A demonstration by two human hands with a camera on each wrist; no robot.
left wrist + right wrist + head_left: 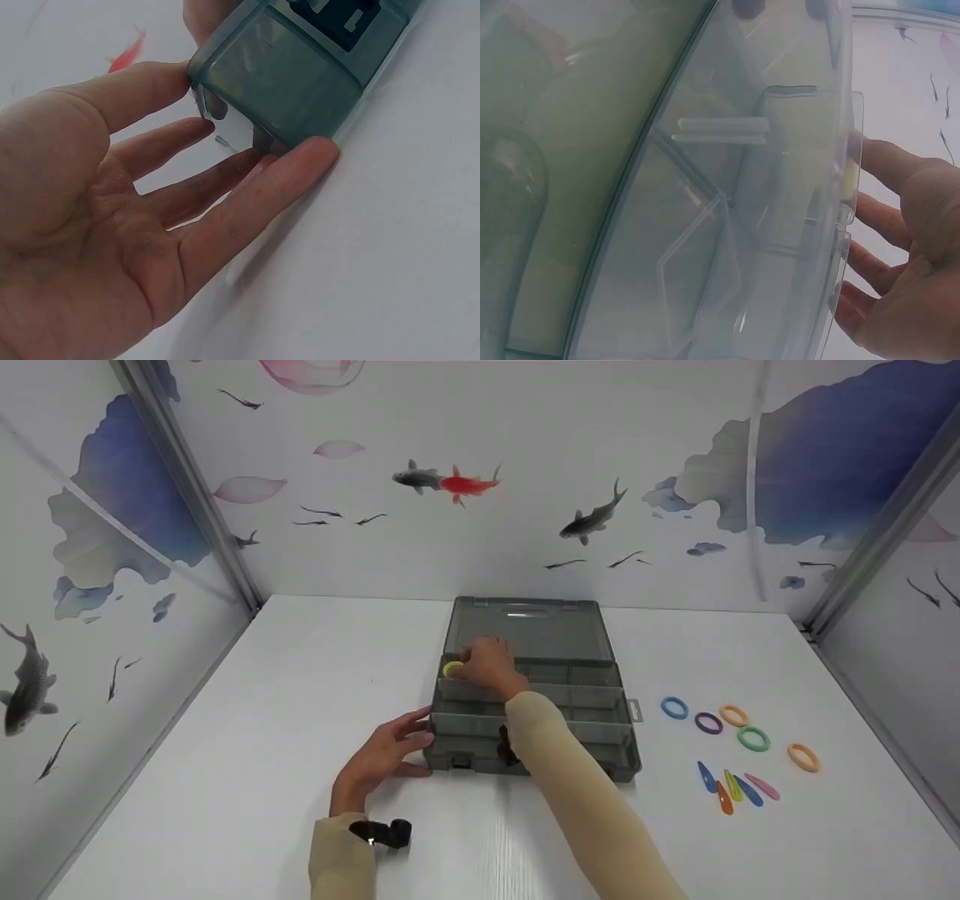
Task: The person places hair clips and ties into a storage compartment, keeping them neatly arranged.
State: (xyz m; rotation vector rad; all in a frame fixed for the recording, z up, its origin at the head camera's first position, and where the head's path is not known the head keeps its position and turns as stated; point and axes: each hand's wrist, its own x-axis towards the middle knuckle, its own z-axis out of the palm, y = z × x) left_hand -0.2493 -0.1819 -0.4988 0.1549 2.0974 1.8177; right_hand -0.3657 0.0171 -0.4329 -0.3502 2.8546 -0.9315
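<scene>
A dark see-through compartment box (536, 765) lies on the table with its lid (540, 626) raised at the back. My right hand (491, 664) reaches into the back left compartment, fingers curled, pinching a yellow hair tie (448, 667). That hand hides part of the tie and the compartment. With spread, fairly straight fingers, my left hand (382, 754) touches the box's left side near the front corner. The left wrist view shows those fingertips against the box end (285, 82). In the right wrist view, the box wall (844, 172) stands close beside a hand outside it.
Right of the box lie several ring-shaped hair ties, among them a blue one (674, 707), a purple one (708, 723) and a green one (753, 739). Nearer me are several hair clips, including an orange one (724, 798) and a pink one (763, 787). Printed panels enclose the table.
</scene>
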